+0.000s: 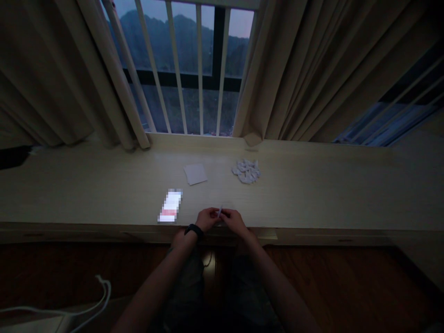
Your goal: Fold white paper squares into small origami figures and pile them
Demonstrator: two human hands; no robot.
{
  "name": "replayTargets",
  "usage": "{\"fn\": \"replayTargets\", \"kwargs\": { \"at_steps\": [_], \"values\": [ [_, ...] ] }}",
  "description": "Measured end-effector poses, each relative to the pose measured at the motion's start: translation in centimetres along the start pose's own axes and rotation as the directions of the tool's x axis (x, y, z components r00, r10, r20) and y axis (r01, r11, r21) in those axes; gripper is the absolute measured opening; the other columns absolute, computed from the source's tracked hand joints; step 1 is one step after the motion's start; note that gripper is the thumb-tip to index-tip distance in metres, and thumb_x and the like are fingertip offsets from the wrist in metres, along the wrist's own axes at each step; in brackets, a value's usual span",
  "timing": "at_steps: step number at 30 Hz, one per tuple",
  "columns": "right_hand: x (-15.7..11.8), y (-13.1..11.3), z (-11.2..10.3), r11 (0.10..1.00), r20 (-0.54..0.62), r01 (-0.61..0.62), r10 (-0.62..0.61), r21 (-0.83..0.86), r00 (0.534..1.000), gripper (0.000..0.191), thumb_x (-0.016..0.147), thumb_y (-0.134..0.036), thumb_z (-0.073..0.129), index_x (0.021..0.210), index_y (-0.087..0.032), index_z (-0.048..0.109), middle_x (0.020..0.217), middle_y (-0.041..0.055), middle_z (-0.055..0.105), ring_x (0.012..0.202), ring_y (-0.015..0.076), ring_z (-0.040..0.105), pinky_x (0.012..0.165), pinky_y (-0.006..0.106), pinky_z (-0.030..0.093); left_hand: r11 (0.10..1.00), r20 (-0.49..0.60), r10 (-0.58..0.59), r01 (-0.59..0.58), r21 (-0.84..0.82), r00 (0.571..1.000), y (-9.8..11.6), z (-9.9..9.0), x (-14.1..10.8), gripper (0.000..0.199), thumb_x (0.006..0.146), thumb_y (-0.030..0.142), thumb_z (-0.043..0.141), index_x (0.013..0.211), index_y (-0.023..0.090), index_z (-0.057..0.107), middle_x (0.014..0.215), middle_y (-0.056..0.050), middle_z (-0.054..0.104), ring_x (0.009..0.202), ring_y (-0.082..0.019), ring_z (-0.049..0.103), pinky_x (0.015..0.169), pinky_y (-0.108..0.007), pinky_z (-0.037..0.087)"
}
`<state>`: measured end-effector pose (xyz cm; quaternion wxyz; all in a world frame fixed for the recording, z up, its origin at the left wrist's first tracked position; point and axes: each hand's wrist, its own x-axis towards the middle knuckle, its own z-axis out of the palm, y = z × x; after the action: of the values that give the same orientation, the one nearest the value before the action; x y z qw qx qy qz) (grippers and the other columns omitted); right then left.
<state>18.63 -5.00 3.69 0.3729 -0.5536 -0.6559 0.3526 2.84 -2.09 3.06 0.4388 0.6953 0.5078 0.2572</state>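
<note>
At the front edge of the pale desk, my left hand [207, 219] and my right hand [234, 221] meet, both closed with their fingertips on a small piece of white paper [219, 212]. The paper stands up narrow between them and looks folded; its lower part is hidden by my fingers. Beyond my hands lies a small stack of square white paper sheets [196, 174], slightly fanned. To its right is a loose pile of small crumpled or folded white paper pieces [247, 171]. A lit phone [170, 206] with a blurred-out screen rests left of my left hand.
The long desk [312, 189] runs under a barred window [187, 69] with beige curtains [284, 69] on both sides. A dark object [14, 157] lies at the far left. White cables [104, 296] hang at the lower left, above the dark wooden floor.
</note>
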Motion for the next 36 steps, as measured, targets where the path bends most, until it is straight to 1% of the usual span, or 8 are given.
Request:
{"fn": "replayTargets", "kwargs": {
  "at_steps": [4,10,16,20,23,28,32,36],
  "values": [
    [-0.1,0.0,0.1,0.998,-0.02,-0.013,0.011,-0.061,1.0,0.026,0.081,-0.023,0.051,0.099,-0.021,0.07,0.094,0.0034,0.072,0.084,0.0208,0.064,0.077,0.031,0.047,1.0,-0.016,-0.013,0.012,-0.011,1.0,0.1,0.2,-0.3,0.041,0.065,0.024,0.071,0.105,0.015,0.065,0.085,-0.004,0.071,0.077,-0.017,0.065,0.073,-0.027,0.05],
    [-0.2,-0.4,0.3,0.982,-0.041,-0.038,0.031,-0.184,0.999,0.026,0.08,-0.022,0.051,0.096,-0.021,0.072,0.09,0.0054,0.072,0.078,0.0212,0.064,0.072,0.029,0.045,1.0,0.008,-0.016,0.016,-0.001,1.0,0.7,0.2,-0.4,0.039,0.068,0.028,0.068,0.105,0.015,0.065,0.086,-0.006,0.071,0.078,-0.018,0.066,0.073,-0.027,0.05],
    [-0.4,-0.8,0.7,0.976,-0.082,-0.04,0.023,-0.215,0.996,0.026,0.081,-0.021,0.05,0.096,-0.022,0.072,0.092,0.007,0.072,0.078,0.0213,0.064,0.07,0.028,0.045,0.998,-0.054,-0.047,0.05,0.047,0.997,1.7,0.2,-0.7,0.032,0.066,0.023,0.066,0.097,0.021,0.07,0.082,-0.006,0.072,0.081,-0.024,0.065,0.07,-0.029,0.047],
    [-0.4,-0.6,0.6,0.974,-0.076,-0.04,0.023,-0.223,0.997,0.026,0.081,-0.021,0.05,0.096,-0.022,0.072,0.091,0.0069,0.072,0.079,0.0215,0.065,0.072,0.028,0.045,0.992,-0.099,-0.112,0.117,0.049,0.989,1.9,0.0,-0.7,0.028,0.063,0.027,0.069,0.091,0.026,0.072,0.077,-0.005,0.072,0.081,-0.026,0.064,0.066,-0.03,0.045],
    [-0.4,-0.4,0.5,0.971,-0.062,-0.031,0.017,-0.235,0.998,0.026,0.081,-0.021,0.05,0.095,-0.022,0.072,0.09,0.0071,0.072,0.078,0.0217,0.065,0.071,0.029,0.045,0.993,-0.104,-0.111,0.116,0.038,0.988,1.9,-0.1,-0.6,0.025,0.063,0.03,0.069,0.088,0.026,0.073,0.075,-0.005,0.072,0.08,-0.026,0.064,0.065,-0.03,0.045],
    [-0.2,-0.3,0.8,0.976,-0.086,-0.053,0.036,-0.21,0.996,0.026,0.078,-0.022,0.052,0.095,-0.023,0.072,0.091,0.0061,0.072,0.079,0.0218,0.065,0.07,0.028,0.046,0.991,-0.141,-0.124,0.13,0.036,0.982,2.1,0.1,-0.4,0.02,0.066,0.031,0.067,0.084,0.025,0.073,0.072,-0.006,0.071,0.078,-0.026,0.063,0.064,-0.03,0.043],
    [-0.1,-0.3,0.8,0.978,-0.175,-0.112,0.081,-0.177,0.981,0.029,0.076,-0.02,0.052,0.097,-0.021,0.072,0.096,0.0069,0.071,0.085,0.0223,0.065,0.078,0.03,0.047,0.99,-0.154,-0.129,0.136,0.037,0.98,2.1,0.2,-0.3,0.023,0.071,0.029,0.062,0.091,0.025,0.073,0.071,-0.006,0.071,0.077,-0.025,0.064,0.064,-0.03,0.043],
    [0.3,0.7,0.3,0.991,-0.204,-0.132,0.13,0.002,0.97,0.032,0.074,-0.022,0.052,0.1,-0.021,0.071,0.094,0.0052,0.072,0.082,0.0198,0.065,0.078,0.031,0.049,0.99,-0.149,-0.142,0.143,-0.004,0.979,2.1,0.2,-0.2,0.031,0.075,0.029,0.058,0.103,0.025,0.07,0.07,-0.005,0.071,0.073,-0.024,0.064,0.063,-0.03,0.044]
  ]
}}
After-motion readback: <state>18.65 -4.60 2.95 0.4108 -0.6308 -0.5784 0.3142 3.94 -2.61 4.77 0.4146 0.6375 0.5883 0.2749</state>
